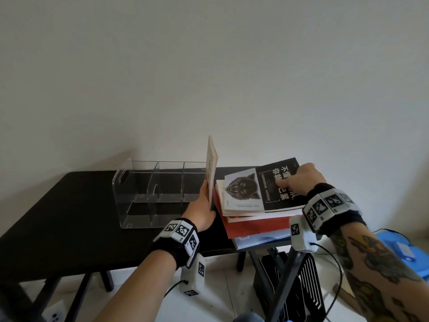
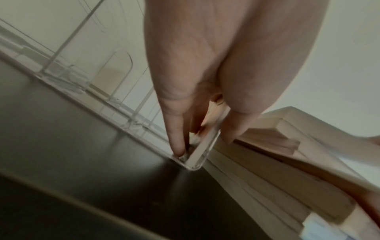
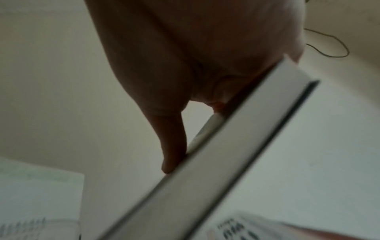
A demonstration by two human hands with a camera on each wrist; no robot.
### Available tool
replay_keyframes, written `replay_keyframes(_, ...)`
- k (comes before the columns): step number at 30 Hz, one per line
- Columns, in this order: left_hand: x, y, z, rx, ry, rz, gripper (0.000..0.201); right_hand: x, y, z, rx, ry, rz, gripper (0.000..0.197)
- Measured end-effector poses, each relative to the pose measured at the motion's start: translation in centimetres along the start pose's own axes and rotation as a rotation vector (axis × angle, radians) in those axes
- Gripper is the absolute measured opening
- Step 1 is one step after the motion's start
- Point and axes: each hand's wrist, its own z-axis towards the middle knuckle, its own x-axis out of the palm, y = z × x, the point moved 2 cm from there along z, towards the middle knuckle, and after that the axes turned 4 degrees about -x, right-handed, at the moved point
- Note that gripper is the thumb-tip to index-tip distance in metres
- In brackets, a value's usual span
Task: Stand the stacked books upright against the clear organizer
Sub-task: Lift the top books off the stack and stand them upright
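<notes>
Here the person's left hand [image 1: 203, 209] grips a thin tan book [image 1: 211, 169] by its lower edge, thumb on one face and fingers on the other, holding it upright with its long axis vertical, right against the end wall of the clear organizer [image 1: 148, 194]. In the left wrist view the book's bottom corner sits at the organizer's corner on the dark surface. The rest of the stack [image 1: 255, 214] lies flat just beside that upright book, on the side away from the organizer, with long axes running level along the desk [image 1: 69, 205].

The right hand [image 1: 299, 180] rests on the black-covered book [image 1: 278, 184] on top of the stack; the right wrist view shows its thumb on the cover and the book's edge tilted, so it looks pinched and partly lifted. This hand is the nearer one to the stack, and the next move likely turns on swinging that book up and toward the organizer to lean on the tan one.

The desk is black, set against a plain pale wall. The stack's lowest books overhang the front edge of the desk.
</notes>
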Motion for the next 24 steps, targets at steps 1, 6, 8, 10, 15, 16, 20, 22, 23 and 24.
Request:
replay_keyframes(1,-0.1,0.0,0.1,-0.002,0.017,0.002,0.099,-0.7,0.4,0.0,-0.017,-0.007,0.027,0.073)
replay_keyframes(6,-0.7,0.0,0.4,0.036,0.104,-0.031,0.109,-4.4,3.3,-2.1,-0.178,-0.107,0.207,0.055)
replay_keyframes(8,-0.6,0.2,0.7,0.022,0.109,-0.033,0.110,-6.1,5.1,-4.2,-0.267,-0.210,0.255,0.049)
replay_keyframes(10,-0.5,0.3,0.9,0.026,0.090,-0.029,0.109,-7.7,7.0,-6.7,-0.369,-0.333,0.314,0.044)
replay_keyframes(15,-0.3,0.7,1.4,0.079,0.019,-0.030,0.104,-10.0,11.1,-10.8,-0.565,-0.544,0.551,0.034)
replay_keyframes(16,-0.3,0.8,1.4,0.078,0.000,-0.022,0.102,-10.1,11.8,-11.3,-0.589,-0.544,0.596,0.032)
replay_keyframes(20,-0.2,0.4,0.9,0.080,-0.070,0.037,0.091,-9.2,14.4,-12.4,-0.658,-0.492,0.611,0.031)
replay_keyframes(22,-0.1,0.0,0.3,0.087,-0.105,0.034,0.081,-7.9,15.5,-12.4,-0.683,-0.458,0.526,0.030)
replay_keyframes(23,0.0,-0.1,0.1,0.088,-0.117,0.022,0.075,-7.1,16.0,-12.3,-0.687,-0.439,0.475,0.030)
replay_keyframes(24,-0.1,-0.2,-0.3,0.086,-0.122,0.008,0.070,-6.2,16.5,-12.1,-0.690,-0.421,0.421,0.030)
